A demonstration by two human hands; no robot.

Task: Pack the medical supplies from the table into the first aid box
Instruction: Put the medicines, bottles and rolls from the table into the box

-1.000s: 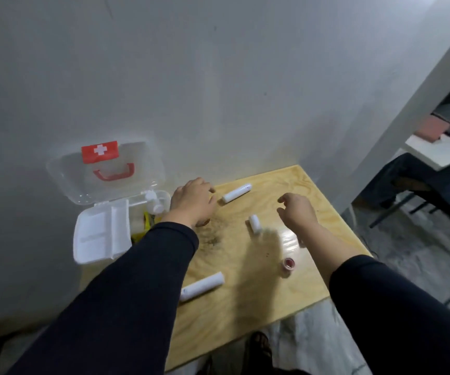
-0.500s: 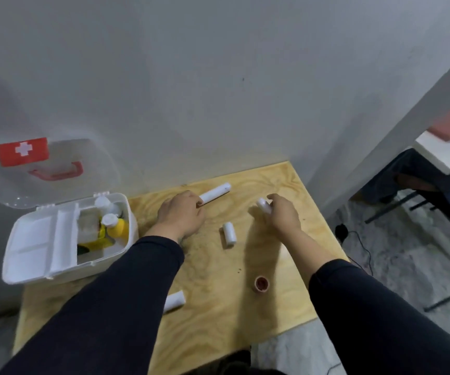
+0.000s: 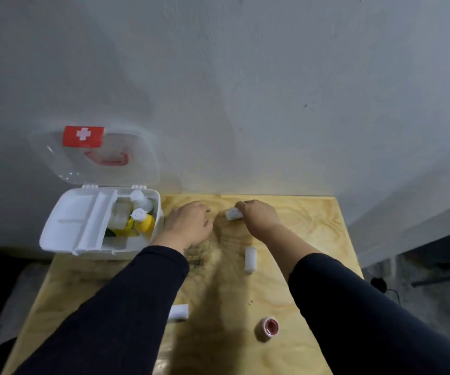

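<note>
The white first aid box (image 3: 64, 236) stands open at the table's left end, its clear lid (image 3: 140, 163) leaning on the wall. Inside are a yellow bottle (image 3: 145, 223) and white bottles. My right hand (image 3: 259, 217) is shut on a small white gauze roll (image 3: 233, 214) near the wall. My left hand (image 3: 188, 226) lies palm down right beside the box with its fingers curled, and whatever is under it is hidden. A white roll (image 3: 250, 259), a roll half hidden by my left sleeve (image 3: 179, 312) and a red-cored tape roll (image 3: 269, 326) lie on the table.
The plywood table (image 3: 315, 228) sits against a grey wall. Its right edge drops to a grey floor with a dark cable (image 3: 379, 284). A dark smudge (image 3: 202, 258) marks the wood between my forearms.
My right hand has carried the small roll left, close to my left hand. The long white roll beside my left hand is no longer in sight. My view has swung left.
</note>
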